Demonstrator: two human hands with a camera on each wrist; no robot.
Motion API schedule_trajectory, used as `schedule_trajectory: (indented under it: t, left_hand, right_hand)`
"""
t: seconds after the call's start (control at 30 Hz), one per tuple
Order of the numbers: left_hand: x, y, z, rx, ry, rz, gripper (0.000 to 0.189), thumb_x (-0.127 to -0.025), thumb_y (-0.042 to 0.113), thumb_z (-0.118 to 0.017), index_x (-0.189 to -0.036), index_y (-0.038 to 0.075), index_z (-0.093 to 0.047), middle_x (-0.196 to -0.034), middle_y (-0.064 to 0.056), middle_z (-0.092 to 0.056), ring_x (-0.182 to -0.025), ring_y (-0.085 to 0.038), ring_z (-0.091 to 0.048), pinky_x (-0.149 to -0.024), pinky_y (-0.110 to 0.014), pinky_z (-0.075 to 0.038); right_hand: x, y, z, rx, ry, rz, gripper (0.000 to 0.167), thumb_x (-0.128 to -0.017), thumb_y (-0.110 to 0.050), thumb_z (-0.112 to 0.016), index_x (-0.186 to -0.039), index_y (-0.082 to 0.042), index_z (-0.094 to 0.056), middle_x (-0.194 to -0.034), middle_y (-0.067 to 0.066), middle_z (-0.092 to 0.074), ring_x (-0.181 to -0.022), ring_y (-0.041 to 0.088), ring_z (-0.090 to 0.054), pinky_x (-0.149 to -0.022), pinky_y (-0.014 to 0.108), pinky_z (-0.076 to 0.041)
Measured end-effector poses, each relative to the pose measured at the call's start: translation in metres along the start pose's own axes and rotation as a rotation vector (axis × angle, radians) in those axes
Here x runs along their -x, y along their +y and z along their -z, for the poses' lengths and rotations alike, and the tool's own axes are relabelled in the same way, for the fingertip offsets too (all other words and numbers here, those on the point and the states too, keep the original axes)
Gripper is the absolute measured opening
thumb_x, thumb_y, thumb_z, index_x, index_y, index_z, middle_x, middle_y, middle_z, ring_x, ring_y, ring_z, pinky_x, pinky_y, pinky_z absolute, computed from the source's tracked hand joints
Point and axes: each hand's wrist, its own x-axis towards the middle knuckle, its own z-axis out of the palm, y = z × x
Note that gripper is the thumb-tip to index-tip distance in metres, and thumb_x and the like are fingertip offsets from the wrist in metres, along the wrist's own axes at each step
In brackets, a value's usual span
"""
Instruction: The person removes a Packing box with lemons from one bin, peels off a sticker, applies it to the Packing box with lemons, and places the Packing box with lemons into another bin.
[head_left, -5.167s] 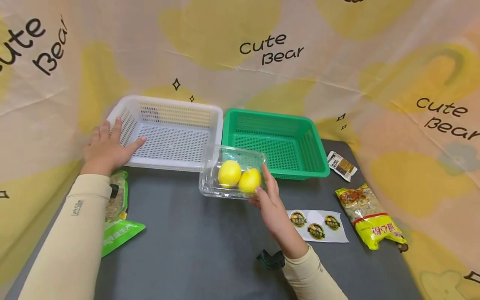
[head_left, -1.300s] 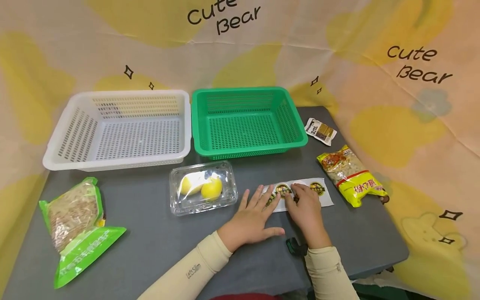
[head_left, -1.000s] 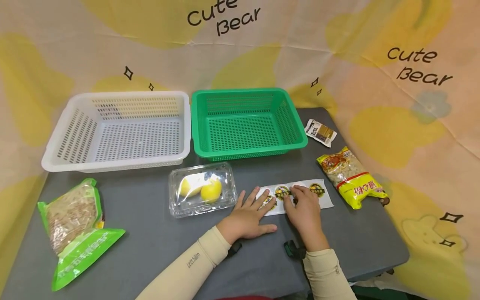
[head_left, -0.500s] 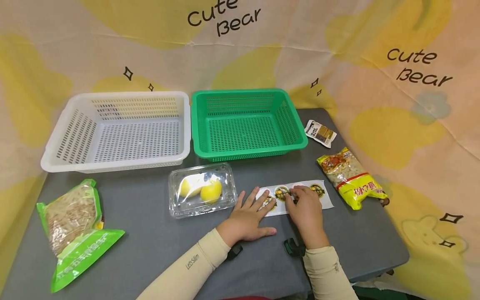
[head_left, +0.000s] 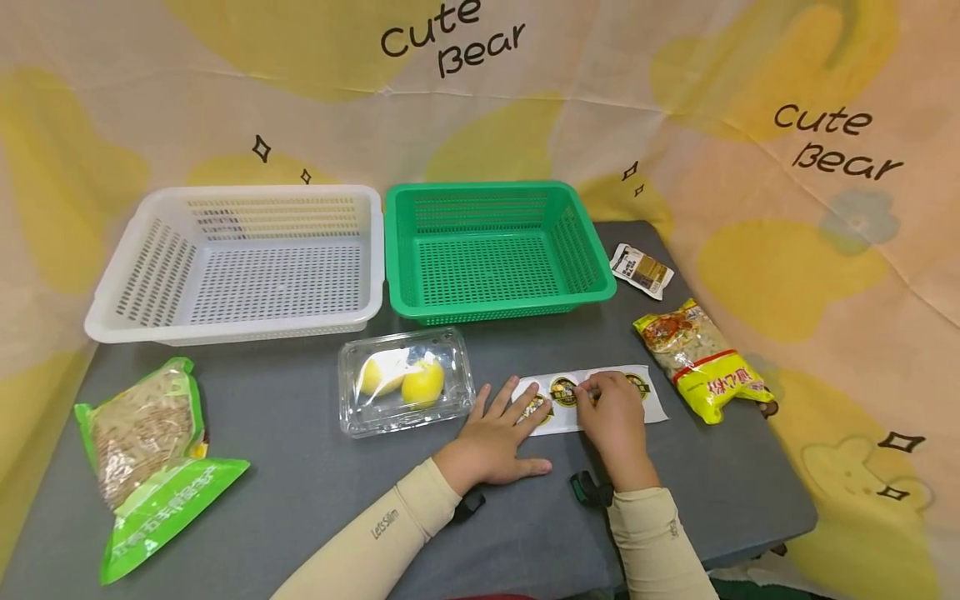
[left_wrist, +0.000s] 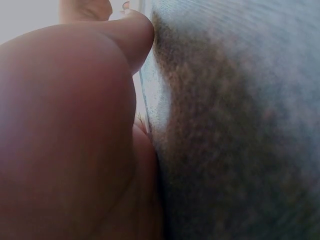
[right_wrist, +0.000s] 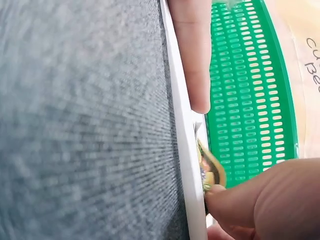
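Note:
A white sheet of round black-and-gold stickers [head_left: 558,423] lies on the grey table. My left hand [head_left: 487,442] rests flat with spread fingers over the sheet's left end. The right hand [head_left: 617,421] bends its fingers over the sheet's right half, pinching one sticker. In the right wrist view that sticker [right_wrist: 215,172] curls up off the backing at the thumb tip, while a straight finger [right_wrist: 195,60] of the other hand lies along the sheet. Left of the hands sits a closed clear plastic box [head_left: 442,408] with two yellow fruits [head_left: 423,383] inside.
Behind stand a white basket [head_left: 367,321] and a green basket [head_left: 592,292], side by side. To the right lie a small sachet [head_left: 642,271] and a yellow food bag [head_left: 701,362]. A green-edged bag [head_left: 153,467] is at the left; a printed cloth hangs behind.
The clear box, earlier held up by the right hand, now sits on the table. The left hand has left the white basket for the sheet. Lately the right fingertips lifted a sticker's edge.

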Motion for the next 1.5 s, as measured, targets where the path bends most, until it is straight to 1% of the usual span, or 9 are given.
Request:
schedule_trajectory:
  t: [0.17,0.5,0.77,0.9,1.07,1.17,1.3,1.4,1.5]
  left_hand:
    - [0.003,0.002,0.003,-0.031,0.004,0.0,0.089,-0.1,0.072,-0.054,-0.171,0.033,-0.018,-0.178,0.006,-0.002,-0.162,-0.023,0.012,-0.127,-0.056,0.004]
    - [-0.002,-0.001,-0.002,-0.018,-0.011,-0.002,0.091,-0.098,0.074,-0.054,-0.171,0.035,-0.016,-0.178,0.008,0.002,-0.161,-0.022,0.017,-0.126,-0.056,0.01]
    - [-0.001,0.001,0.001,-0.011,-0.017,0.003,0.091,-0.099,0.073,-0.055,-0.171,0.036,-0.014,-0.178,0.01,0.002,-0.161,-0.02,0.016,-0.127,-0.054,0.008]
    - [-0.001,0.0,0.0,0.0,-0.025,0.008,0.092,-0.098,0.073,-0.055,-0.171,0.035,-0.015,-0.178,0.01,0.003,-0.161,-0.02,0.018,-0.126,-0.055,0.011]
    - [-0.003,-0.004,-0.004,0.008,-0.019,-0.003,0.093,-0.098,0.074,-0.055,-0.172,0.034,-0.013,-0.178,0.009,0.005,-0.16,-0.021,0.02,-0.125,-0.056,0.012]
    - [-0.001,-0.002,-0.001,0.004,-0.016,-0.011,0.093,-0.099,0.073,-0.055,-0.172,0.032,-0.014,-0.178,0.008,0.004,-0.161,-0.023,0.018,-0.126,-0.056,0.01]
    - [0.003,-0.001,0.004,0.017,-0.006,-0.019,0.093,-0.101,0.073,-0.051,-0.172,0.028,-0.012,-0.178,0.005,0.006,-0.161,-0.023,0.018,-0.126,-0.055,0.009]
    - [0.005,-0.002,0.004,0.06,0.013,-0.021,0.092,-0.103,0.073,-0.046,-0.172,0.026,-0.008,-0.178,0.001,0.009,-0.16,-0.022,0.021,-0.126,-0.054,0.01]
    - [0.008,-0.004,0.003,0.127,0.056,-0.023,0.089,-0.105,0.072,-0.042,-0.172,0.028,-0.003,-0.177,-0.001,0.011,-0.16,-0.023,0.021,-0.127,-0.053,0.008]
  right_hand:
    - [-0.001,0.002,-0.001,0.012,-0.014,-0.02,0.011,-0.095,-0.008,-0.072,-0.088,0.0,-0.071,-0.109,0.023,-0.066,-0.111,0.048,-0.06,-0.094,0.061,-0.045]
    - [-0.001,0.001,0.002,-0.018,-0.056,-0.071,0.009,-0.096,-0.005,-0.065,-0.09,0.0,-0.068,-0.112,0.023,-0.065,-0.115,0.047,-0.057,-0.099,0.058,-0.043]
    - [0.002,0.0,0.007,-0.055,-0.072,-0.147,0.01,-0.099,-0.004,-0.062,-0.09,-0.001,-0.065,-0.098,0.019,-0.058,-0.099,0.04,-0.055,-0.086,0.053,-0.043]
    - [0.003,0.001,0.013,-0.125,-0.038,-0.245,0.012,-0.105,-0.008,-0.054,-0.101,0.002,-0.059,-0.107,0.022,-0.057,-0.101,0.043,-0.056,-0.085,0.056,-0.043]
    - [0.0,0.01,0.031,-0.291,-0.022,-0.379,0.02,-0.112,-0.016,-0.043,-0.116,0.003,-0.048,-0.122,0.027,-0.054,-0.112,0.045,-0.053,-0.09,0.057,-0.042]
    - [0.0,0.01,0.039,-0.325,-0.043,-0.38,0.022,-0.113,-0.017,-0.043,-0.12,0.003,-0.049,-0.127,0.028,-0.055,-0.116,0.044,-0.053,-0.093,0.056,-0.042]
    - [0.0,0.0,0.043,-0.318,-0.057,-0.357,0.022,-0.113,-0.018,-0.045,-0.121,0.002,-0.05,-0.129,0.028,-0.055,-0.118,0.045,-0.053,-0.096,0.059,-0.042]
    - [0.0,-0.009,0.044,-0.32,-0.066,-0.331,0.021,-0.112,-0.017,-0.047,-0.121,0.003,-0.051,-0.126,0.028,-0.055,-0.117,0.045,-0.054,-0.096,0.059,-0.042]
    - [0.0,-0.018,0.042,-0.335,-0.072,-0.312,0.02,-0.112,-0.015,-0.048,-0.119,0.003,-0.052,-0.125,0.028,-0.057,-0.117,0.045,-0.056,-0.095,0.057,-0.044]
